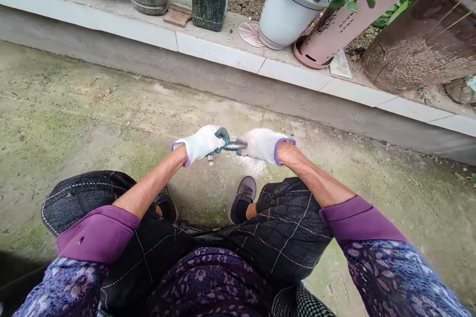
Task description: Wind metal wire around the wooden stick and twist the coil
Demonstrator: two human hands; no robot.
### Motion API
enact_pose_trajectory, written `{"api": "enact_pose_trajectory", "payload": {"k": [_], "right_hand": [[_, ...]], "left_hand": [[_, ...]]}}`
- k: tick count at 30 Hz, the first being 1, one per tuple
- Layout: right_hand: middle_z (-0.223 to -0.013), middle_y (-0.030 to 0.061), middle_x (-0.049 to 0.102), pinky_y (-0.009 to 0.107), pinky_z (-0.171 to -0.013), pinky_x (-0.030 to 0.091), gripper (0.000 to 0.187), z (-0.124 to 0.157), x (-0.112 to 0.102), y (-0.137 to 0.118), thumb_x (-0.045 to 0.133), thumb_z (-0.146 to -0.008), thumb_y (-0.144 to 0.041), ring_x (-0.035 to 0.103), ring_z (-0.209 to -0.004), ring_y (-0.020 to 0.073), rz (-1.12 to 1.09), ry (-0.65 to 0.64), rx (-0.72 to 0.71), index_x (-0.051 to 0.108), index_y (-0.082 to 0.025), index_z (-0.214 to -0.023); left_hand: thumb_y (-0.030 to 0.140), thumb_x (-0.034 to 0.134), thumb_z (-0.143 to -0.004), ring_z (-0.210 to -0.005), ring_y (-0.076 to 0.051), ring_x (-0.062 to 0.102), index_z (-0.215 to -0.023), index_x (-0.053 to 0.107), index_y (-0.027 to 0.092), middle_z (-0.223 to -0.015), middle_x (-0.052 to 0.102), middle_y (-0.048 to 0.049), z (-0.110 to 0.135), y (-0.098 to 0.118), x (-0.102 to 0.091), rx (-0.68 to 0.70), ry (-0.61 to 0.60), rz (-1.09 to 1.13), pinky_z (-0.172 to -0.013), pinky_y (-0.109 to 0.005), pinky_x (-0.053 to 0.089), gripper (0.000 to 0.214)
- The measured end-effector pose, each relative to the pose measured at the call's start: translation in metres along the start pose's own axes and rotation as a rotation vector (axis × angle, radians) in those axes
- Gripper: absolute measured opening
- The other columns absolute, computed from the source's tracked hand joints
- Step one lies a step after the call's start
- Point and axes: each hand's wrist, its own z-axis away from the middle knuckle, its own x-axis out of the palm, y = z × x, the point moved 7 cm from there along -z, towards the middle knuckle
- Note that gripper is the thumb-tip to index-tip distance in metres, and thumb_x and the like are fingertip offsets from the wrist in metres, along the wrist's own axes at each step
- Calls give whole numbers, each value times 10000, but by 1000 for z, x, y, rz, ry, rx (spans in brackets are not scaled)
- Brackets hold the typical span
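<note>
Both my hands wear white knit gloves with purple cuffs and dark green coated fingers. They meet in front of my knees, above the concrete ground. My left hand (207, 140) is closed around one end of a shiny ribbed metal piece (232, 146). On its other end, the fingers of my right hand (259, 144) are wrapped. Only a short stretch of the metal shows between the gloves, so its exact kind is unclear. Just under my left hand a small pale stub (210, 160) shows; whether it joins the metal piece cannot be made out.
Whitish powder (256, 166) marks the ground beneath my right hand. My shoes (243, 195) stand on either side below. Ahead runs a low tiled ledge (219, 54) bearing a white flowerpot (277, 12), a dark square planter (210, 7), a pink cylinder (327, 34) and a large brown pot (416, 34).
</note>
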Motion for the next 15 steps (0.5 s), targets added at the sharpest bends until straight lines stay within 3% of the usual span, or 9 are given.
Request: {"api": "enact_pose_trajectory", "payload": {"k": [5, 8, 11, 15], "right_hand": [[-790, 106, 672, 312, -621, 386, 299, -4, -20, 3, 571, -871, -421, 604, -699, 219, 235, 87, 27, 702, -178, -986], [-851, 98, 696, 292, -624, 389, 312, 1, -32, -5, 528, -902, -422, 619, -736, 211, 280, 161, 17, 692, -189, -1030], [-791, 51, 668, 263, -602, 388, 261, 10, -43, -14, 558, -884, -391, 586, -688, 169, 145, 240, 10, 688, -188, -984], [-654, -15, 561, 216, -463, 363, 265, 27, -45, -19, 604, -851, -417, 469, -513, 92, -294, 203, 22, 667, -172, -931]], "left_hand": [[242, 616, -795, -346, -46, 370, -867, 643, 160, -530, 538, 50, 5, -2, 11, -19, 31, 256, -333, -174, 260, 112], [192, 602, -790, -338, -46, 368, -883, 638, 158, -517, 521, 59, 13, 5, 10, -10, 54, 370, -325, -174, 257, 106], [163, 582, -788, -338, -52, 389, -867, 620, 161, -521, 535, 54, 21, 11, 7, -8, 54, 469, -332, -179, 283, 87], [142, 568, -775, -350, -53, 408, -847, 611, 166, -529, 542, 49, 21, 7, 5, 56, 40, 487, -342, -176, 303, 88]]}}
